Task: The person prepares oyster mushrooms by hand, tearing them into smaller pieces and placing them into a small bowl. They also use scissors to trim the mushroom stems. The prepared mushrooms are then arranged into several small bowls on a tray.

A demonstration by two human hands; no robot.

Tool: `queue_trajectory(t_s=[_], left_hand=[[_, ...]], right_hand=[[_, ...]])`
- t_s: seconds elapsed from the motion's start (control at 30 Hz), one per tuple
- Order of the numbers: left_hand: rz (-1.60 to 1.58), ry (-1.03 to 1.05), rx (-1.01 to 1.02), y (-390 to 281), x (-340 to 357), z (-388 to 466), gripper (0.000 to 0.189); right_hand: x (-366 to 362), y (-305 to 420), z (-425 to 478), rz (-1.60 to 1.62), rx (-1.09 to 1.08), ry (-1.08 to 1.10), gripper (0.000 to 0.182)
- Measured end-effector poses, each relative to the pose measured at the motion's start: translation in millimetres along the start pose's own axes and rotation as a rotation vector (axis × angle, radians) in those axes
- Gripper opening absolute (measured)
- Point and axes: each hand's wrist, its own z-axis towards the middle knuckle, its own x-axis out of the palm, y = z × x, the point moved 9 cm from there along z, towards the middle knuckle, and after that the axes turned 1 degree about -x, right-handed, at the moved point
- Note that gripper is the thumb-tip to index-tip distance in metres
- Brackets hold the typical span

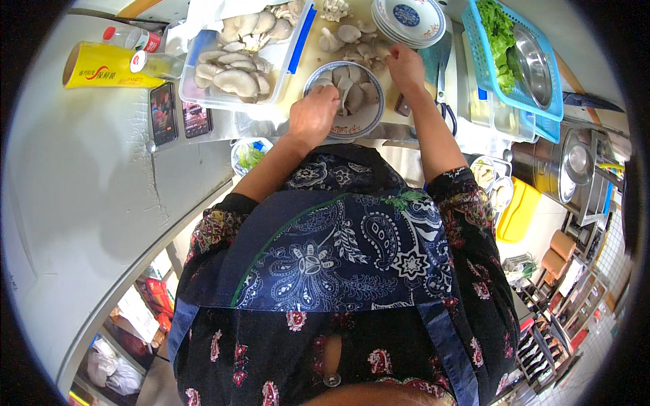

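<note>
A patterned porcelain bowl [350, 127] with oyster mushroom pieces [355, 96] in it stands at the counter's near edge. My left hand [313, 112] is over the bowl's left side, fingers closed around what looks like a piece of mushroom. My right hand [406, 66] is at the right end of a loose pile of oyster mushrooms [363, 43], its fingertips pinched together; whether they hold a piece cannot be told. Left of the bowl, a clear plastic bin [277, 94] holds larger oyster mushroom clusters [233, 76]. Behind my right hand stand stacked patterned plates [409, 15].
A knife [443, 66] and dark-handled scissors [447, 109] lie right of my right forearm. Beyond stands a blue basket [553, 76] with lettuce [495, 40] and a steel bowl [533, 66]. Two phones [163, 112], bottles [157, 65] and a yellow roll [101, 66] are at left.
</note>
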Motion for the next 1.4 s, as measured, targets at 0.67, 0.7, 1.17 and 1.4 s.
queue_trajectory(t_s=[0.67,0.7,1.17,1.4], left_hand=[[-1.255,0.415,-0.474,-2.6,38.3,-5.9,0.011],[-1.178,0.427,-0.443,-2.7,38.9,-6.3,0.01],[-0.495,0.307,-0.102,0.6,44.1,-0.2,0.024],[-0.386,0.287,0.035,-10.2,48.9,1.4,0.03]], right_hand=[[-1.9,51.7,-136.8,1.251,0.346,0.54,0.022],[-7.9,50.2,-136.5,1.232,0.351,0.51,0.023],[4.6,3.3,-132.6,0.779,0.324,0.157,0.024],[-10.2,20.0,-128.6,0.458,0.13,-0.003,0.023]])
